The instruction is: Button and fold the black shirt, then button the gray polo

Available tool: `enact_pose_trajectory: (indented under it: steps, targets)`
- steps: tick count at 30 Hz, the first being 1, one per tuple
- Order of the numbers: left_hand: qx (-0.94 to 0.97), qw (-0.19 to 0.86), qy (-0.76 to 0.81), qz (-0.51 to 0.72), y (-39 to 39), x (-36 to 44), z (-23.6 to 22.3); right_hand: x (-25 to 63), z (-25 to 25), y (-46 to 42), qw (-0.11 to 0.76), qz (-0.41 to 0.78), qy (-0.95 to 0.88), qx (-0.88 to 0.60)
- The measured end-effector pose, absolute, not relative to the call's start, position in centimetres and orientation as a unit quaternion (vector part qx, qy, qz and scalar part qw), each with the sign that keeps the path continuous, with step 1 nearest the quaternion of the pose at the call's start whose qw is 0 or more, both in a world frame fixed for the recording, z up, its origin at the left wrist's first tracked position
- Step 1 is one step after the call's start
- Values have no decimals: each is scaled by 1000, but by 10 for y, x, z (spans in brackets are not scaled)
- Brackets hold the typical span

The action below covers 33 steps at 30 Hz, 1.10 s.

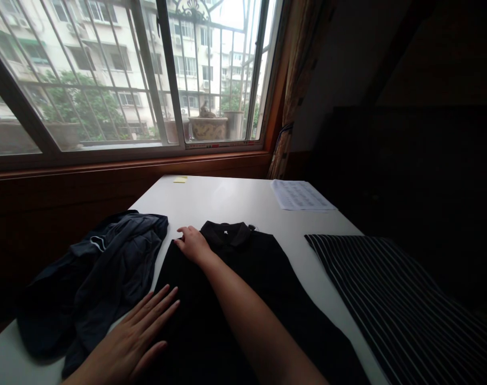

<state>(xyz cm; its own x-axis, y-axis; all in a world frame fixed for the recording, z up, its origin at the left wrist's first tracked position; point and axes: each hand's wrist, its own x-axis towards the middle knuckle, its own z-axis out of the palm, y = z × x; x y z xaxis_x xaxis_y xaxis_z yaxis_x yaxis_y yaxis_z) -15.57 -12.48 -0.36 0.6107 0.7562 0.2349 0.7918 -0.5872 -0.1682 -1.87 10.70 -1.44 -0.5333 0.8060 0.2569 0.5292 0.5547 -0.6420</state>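
A black collared shirt (263, 278) lies spread on the white table (227, 198), its collar toward the window and a small pale tag inside the neck. My left hand (137, 331) rests open and flat on the shirt's left side, fingers stretched out. Reaching across the shirt, my right hand (193, 245) is at its left shoulder, thumb and fingers bent around the shoulder edge. The part of the cloth under that palm is hidden, and my right forearm covers some of the shirt's front.
Crumpled dark blue-grey clothing (118, 267) lies at the left. A black-and-white striped cloth (391, 289) hangs over the table's right edge. Printed sheets (301, 195) and a yellow sticky note (180, 179) are at the far end, below a barred window (211, 80).
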Motion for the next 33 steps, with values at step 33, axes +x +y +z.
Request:
enact_pose_trajectory:
  steps: [33]
  targets:
    - [-789,-294,-486,-233,91,62,26,326,0,-83,119,112,-853,-495]
